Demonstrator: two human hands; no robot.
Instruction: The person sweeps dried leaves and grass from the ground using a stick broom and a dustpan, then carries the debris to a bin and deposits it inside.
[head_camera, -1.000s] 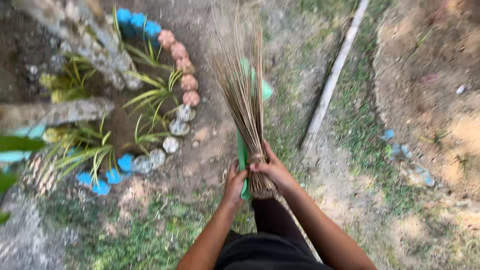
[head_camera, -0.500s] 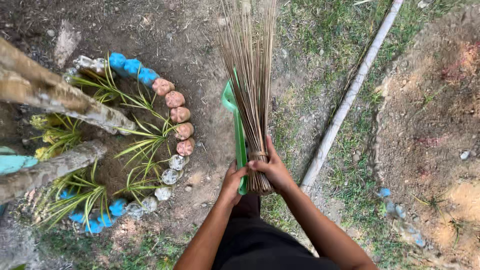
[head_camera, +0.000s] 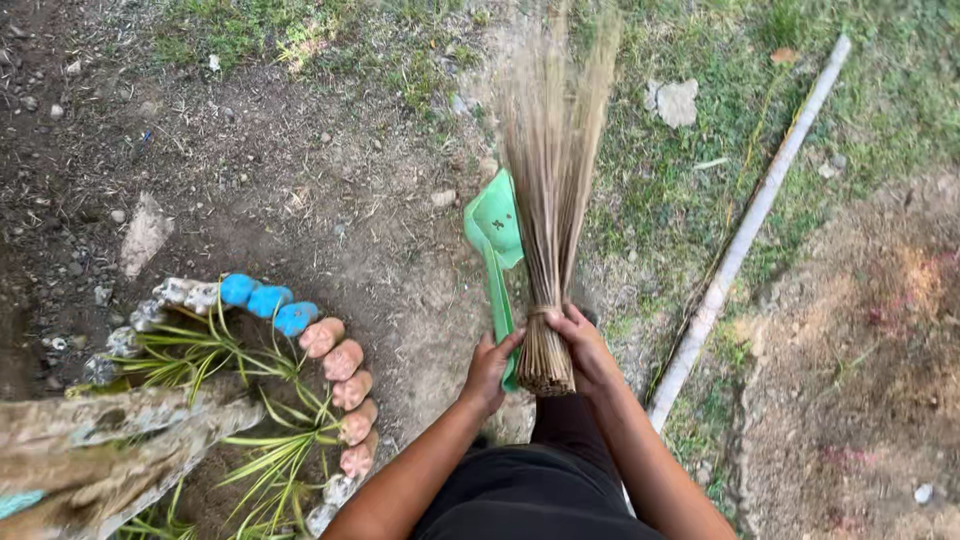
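Dry stick broom (head_camera: 550, 200) is gripped at its bound end by right hand (head_camera: 585, 345); green dustpan (head_camera: 497, 245) handle is clasped by left hand (head_camera: 490, 365), just left of it. Sweeping step judged underway; next, bristles & pan need lowering to dirt.

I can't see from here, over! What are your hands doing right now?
Left hand shut on green dustpan handle. Right hand shut on stick broom, bristles pointing forward. Painted stones left, white pipe right, both apart.

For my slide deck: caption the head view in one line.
Both hands, left hand and right hand, grip a stick broom beside a green dustpan.
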